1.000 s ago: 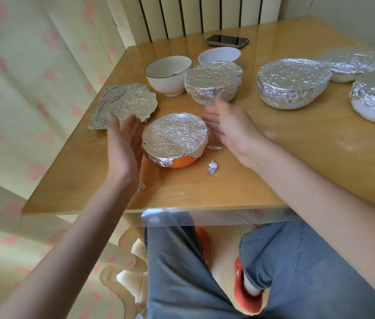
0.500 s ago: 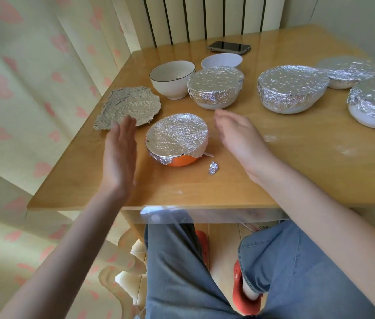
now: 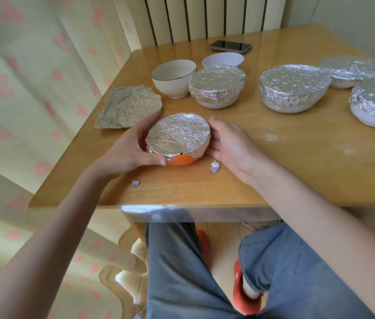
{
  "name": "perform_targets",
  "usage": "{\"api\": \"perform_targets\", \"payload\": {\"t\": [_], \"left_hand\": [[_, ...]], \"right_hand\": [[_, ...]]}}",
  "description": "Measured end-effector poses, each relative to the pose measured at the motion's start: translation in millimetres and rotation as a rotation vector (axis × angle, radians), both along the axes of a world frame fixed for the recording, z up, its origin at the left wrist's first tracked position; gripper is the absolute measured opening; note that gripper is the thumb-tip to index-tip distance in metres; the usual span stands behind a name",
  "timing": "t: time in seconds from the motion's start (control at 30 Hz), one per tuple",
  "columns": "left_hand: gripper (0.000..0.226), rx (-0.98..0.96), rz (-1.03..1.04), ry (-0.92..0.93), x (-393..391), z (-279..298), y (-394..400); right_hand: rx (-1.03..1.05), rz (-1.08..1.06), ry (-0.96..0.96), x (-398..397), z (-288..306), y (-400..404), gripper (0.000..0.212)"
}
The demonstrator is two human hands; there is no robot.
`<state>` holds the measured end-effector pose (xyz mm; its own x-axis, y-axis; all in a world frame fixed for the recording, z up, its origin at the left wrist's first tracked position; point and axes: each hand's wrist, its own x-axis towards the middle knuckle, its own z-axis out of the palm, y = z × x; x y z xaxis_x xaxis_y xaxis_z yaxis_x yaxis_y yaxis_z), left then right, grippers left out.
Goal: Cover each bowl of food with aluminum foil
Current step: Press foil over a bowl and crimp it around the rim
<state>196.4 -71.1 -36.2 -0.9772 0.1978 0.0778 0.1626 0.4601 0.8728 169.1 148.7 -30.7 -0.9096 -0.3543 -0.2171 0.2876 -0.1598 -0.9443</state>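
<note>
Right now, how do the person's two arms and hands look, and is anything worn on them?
Both forearms are bare up to the frame edge: no sleeves show. The left hand and the right hand wear no gloves, rings, watch or bracelet that I can see. Nails look short and unpainted. Lower down, blue jeans and red-orange slippers are worn.

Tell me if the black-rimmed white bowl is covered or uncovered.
Uncovered. The black-rimmed white bowl has no foil over its mouth and its inside shows; the loose foil sheet lies flat beside it.
</note>
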Motion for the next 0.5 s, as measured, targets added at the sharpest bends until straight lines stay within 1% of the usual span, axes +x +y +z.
{"api": "perform_targets", "payload": {"t": [0.23,0.33,0.4,0.5], "left_hand": [[0.142,-0.022,0.013,0.019,2.2,0.3,4.2],[0.146,-0.059,-0.025,-0.007,3.5,-1.9,-2.0],[0.146,0.026,-0.027,-0.066,8.3,-3.7,-9.6],[0.136,0.164,0.019,-0.118,19.3,-8.1,-18.7]], "right_hand": [[-0.052,0.036,0.015,1.8,-1.9,-0.7,0.031],[-0.014,0.030,0.036,0.4,0.3,4.2,0.038],[0.051,-0.024,0.063,-2.1,3.9,10.9,0.043],[0.028,-0.048,0.033,-3.8,9.0,19.2,0.047]]}}
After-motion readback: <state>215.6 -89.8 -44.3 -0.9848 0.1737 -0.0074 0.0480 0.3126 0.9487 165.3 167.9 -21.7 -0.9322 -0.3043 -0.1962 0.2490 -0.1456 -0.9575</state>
